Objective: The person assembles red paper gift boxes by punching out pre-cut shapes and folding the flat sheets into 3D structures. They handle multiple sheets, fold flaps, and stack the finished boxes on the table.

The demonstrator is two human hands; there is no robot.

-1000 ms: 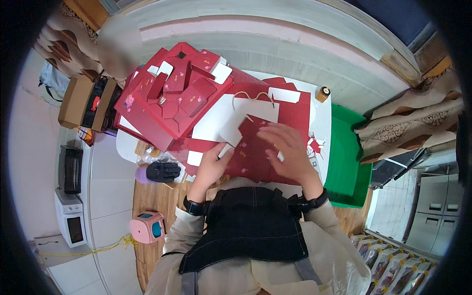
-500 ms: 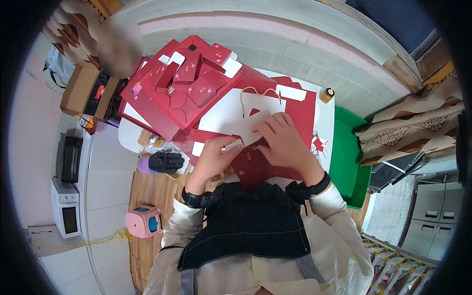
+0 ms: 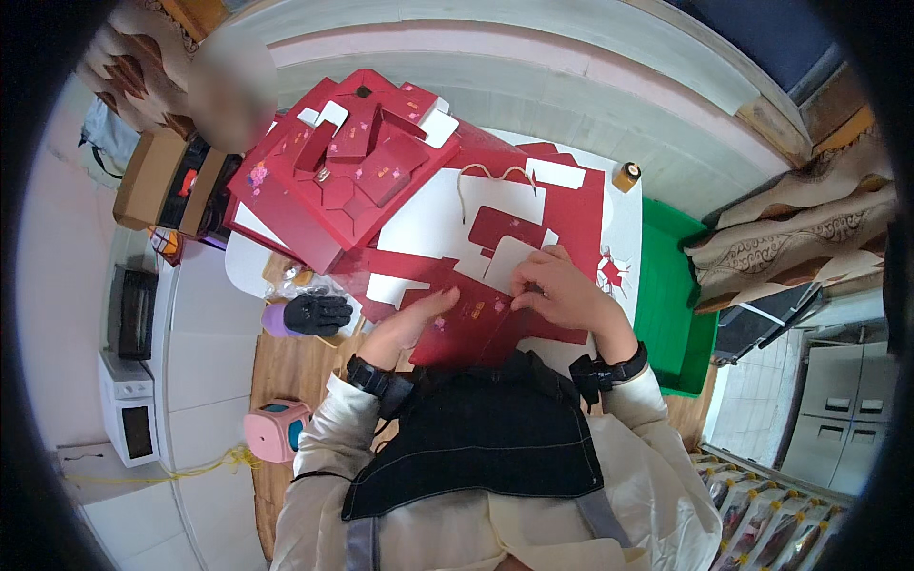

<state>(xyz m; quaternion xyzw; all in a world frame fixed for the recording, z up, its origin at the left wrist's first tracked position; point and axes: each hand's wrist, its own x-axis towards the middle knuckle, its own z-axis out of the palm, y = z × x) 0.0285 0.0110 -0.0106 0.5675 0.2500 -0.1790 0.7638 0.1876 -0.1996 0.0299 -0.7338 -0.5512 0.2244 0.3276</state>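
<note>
A red printed carton blank (image 3: 466, 328) of thin card lies low in front of my apron, close to the table's near side. My left hand (image 3: 409, 325) grips its left part, the thumb on top and the other fingers hidden beneath. My right hand (image 3: 564, 290) has its fingers bent in a pinch at the blank's right edge, beside a raised white flap (image 3: 507, 262). Just beyond lies another red die-cut card piece (image 3: 505, 226) on a white sheet (image 3: 414, 226), and a beige cord (image 3: 500, 173) curves across the sheet's far end.
Red boxes and flat cards (image 3: 357, 181) are piled at the table's far left. A small amber bottle (image 3: 626, 178) stands at the far right corner. To the right sits a green tub (image 3: 666, 295). A black glove (image 3: 319, 314) lies at the left edge, and a pink stool-like box (image 3: 276, 431) is on the floor.
The carton blank has turned flatter, with more of its red printed face showing. My left hand has opened out along it, and my right hand has moved slightly down and right.
</note>
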